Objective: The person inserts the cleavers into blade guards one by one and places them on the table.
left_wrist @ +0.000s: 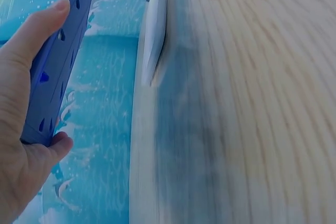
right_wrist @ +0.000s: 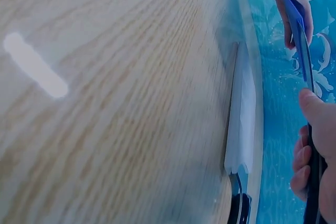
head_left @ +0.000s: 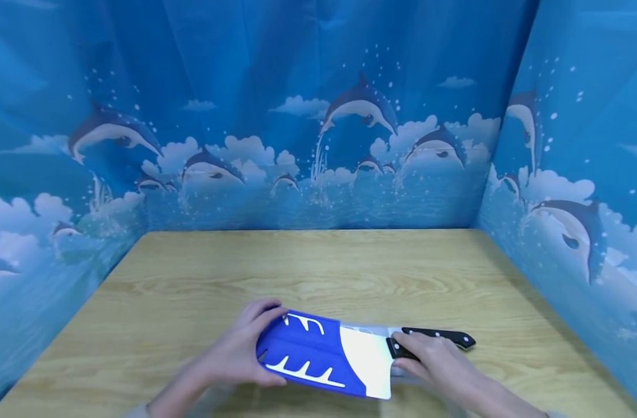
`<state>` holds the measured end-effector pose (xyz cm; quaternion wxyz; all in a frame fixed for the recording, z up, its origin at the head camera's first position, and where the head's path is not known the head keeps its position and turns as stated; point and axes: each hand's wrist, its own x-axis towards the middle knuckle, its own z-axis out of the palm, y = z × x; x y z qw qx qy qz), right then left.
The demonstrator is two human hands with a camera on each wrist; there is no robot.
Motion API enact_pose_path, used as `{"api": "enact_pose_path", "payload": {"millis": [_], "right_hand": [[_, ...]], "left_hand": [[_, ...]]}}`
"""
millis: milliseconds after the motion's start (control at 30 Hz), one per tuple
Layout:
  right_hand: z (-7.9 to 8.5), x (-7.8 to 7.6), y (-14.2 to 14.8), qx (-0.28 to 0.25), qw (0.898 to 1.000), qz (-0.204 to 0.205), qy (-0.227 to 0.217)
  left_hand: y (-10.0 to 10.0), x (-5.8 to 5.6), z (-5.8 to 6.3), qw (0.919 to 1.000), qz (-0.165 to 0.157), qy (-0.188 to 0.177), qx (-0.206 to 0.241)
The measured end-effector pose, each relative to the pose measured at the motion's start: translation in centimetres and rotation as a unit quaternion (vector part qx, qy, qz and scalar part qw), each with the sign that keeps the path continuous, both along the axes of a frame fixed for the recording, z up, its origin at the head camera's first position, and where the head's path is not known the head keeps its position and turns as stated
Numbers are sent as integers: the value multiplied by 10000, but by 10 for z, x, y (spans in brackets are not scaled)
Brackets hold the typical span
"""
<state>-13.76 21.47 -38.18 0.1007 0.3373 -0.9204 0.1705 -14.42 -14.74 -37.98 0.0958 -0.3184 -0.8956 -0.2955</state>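
My left hand (head_left: 240, 348) grips the left end of a blue knife sheath (head_left: 310, 351), thumb and fingers on its opposite edges. Partly inside that sheath is a broad cleaver (head_left: 368, 363); its bright blade shows through the cut-out slots and sticks out at the right. The cleaver's black riveted handle is held in my right hand (head_left: 441, 363), with the fingers curled round it in the right wrist view. Both are raised above the table. Beneath them a second knife (right_wrist: 241, 119) lies on the tabletop, pale along its blade, its black handle (head_left: 462, 339) pointing right.
The light wood-grain table (head_left: 297, 267) extends behind the hands. Blue curtains (head_left: 277, 69) printed with dolphins and clouds enclose it at the back and both sides. The second knife lies near the table's front edge.
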Motion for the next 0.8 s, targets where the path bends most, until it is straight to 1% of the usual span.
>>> {"api": "enact_pose_path", "payload": {"millis": [67,133,267,400,467,533,600,700,800], "right_hand": [[-2,-2,-2,-66,9997,59,233],[-3,-4,-5,-125,9993,85,351],[-6,-6,-10,-202,9990,69,393],[-9,-8,-11,-309,9977,117,585],[-10,-10,-10,-340,9962,159,787],[-11,-12,-8,-357,9953,164,880],[-10,-14,-6,-360,9959,125,825],[-6,-17,-2,-339,9976,16,597],[-2,-22,3,-352,9979,77,532]], "left_hand": [[6,-1,1,10000,-30,-65,2],[12,-3,1,9999,-102,-88,12],[21,-6,1,9998,-206,66,4],[25,-7,-1,9997,-190,166,-20],[27,-7,-1,9998,-147,137,-93],[29,-6,-1,9998,-88,64,-175],[31,-6,0,9995,-31,11,-299],[33,-8,3,9986,-3,-10,-535],[33,-11,7,9955,-115,183,-920]]}}
